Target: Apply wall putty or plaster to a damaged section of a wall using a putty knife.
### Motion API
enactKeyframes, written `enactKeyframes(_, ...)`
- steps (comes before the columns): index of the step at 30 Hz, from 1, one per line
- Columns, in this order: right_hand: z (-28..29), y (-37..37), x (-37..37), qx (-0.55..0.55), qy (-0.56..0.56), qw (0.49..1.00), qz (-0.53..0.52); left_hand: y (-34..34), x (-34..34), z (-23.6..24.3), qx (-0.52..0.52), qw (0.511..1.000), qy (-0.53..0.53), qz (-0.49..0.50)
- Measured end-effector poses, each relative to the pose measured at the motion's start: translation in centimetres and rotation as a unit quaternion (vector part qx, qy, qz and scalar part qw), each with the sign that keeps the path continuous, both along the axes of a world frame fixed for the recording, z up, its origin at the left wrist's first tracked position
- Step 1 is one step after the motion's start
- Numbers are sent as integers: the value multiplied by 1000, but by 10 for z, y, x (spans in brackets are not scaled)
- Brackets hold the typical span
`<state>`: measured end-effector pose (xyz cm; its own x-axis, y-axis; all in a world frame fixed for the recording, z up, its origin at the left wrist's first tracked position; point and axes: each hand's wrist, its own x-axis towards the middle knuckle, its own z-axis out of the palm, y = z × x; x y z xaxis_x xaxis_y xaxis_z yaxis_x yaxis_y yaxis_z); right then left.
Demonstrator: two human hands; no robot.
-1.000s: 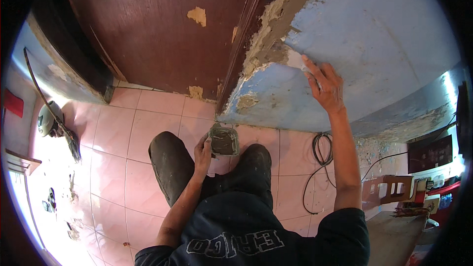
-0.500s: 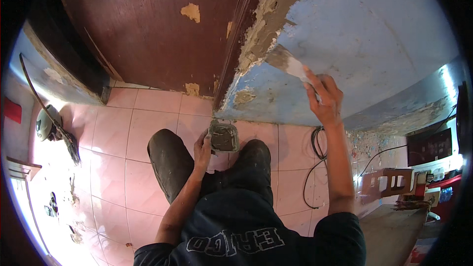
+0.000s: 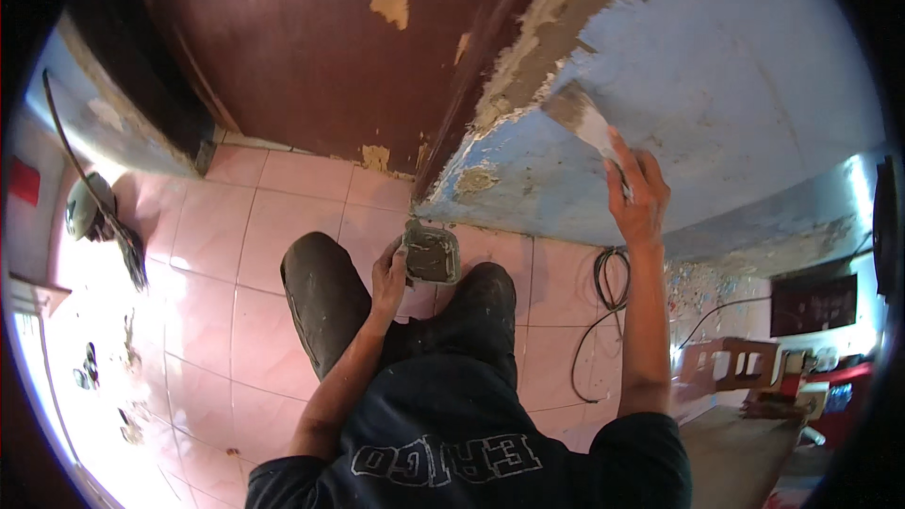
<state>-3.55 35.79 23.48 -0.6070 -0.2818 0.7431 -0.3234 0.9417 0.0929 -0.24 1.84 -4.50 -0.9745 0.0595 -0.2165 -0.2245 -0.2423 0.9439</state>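
My right hand grips the pale handle of a putty knife. Its broad blade, smeared with grey-brown mortar, lies against or close to the blue wall, just beside the damaged edge. Along the door frame runs a strip of wet mortar, with crumbling plaster and bare patches lower down. My left hand holds a small square plastic tub by its left side, between my knees. Grey mortar coats the inside of the tub.
A brown door with peeled patches stands ahead on the left. Pink tiles cover the floor. A black cable lies coiled by my right forearm. At the far left are a helmet and a broom; a brown plastic stool is at right.
The view has shifted slightly, so the door and wall appear further right. The putty knife's blade sits a little away from the mortar strip. The tub stays in my left hand.
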Motion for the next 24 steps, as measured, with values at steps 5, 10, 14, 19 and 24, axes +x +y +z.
enactKeyframes(5,4,-4,14,-13,2,1000,-1,3,-7,-2,-9,999,43,-13)
enactKeyframes(10,10,-31,-14,11,8,999,32,0,-4,-2,-2,1000,20,7)
enactKeyframes(14,3,-20,-11,41,-14,999,0,1,0,0,9,999,26,16)
enactKeyframes(19,-9,-4,16,24,-7,1000,-12,1,-3,3,15,1000,9,-11)
enactKeyframes(24,-11,-26,10,-12,-11,1000,5,6,-7,-11,-16,999,36,5)
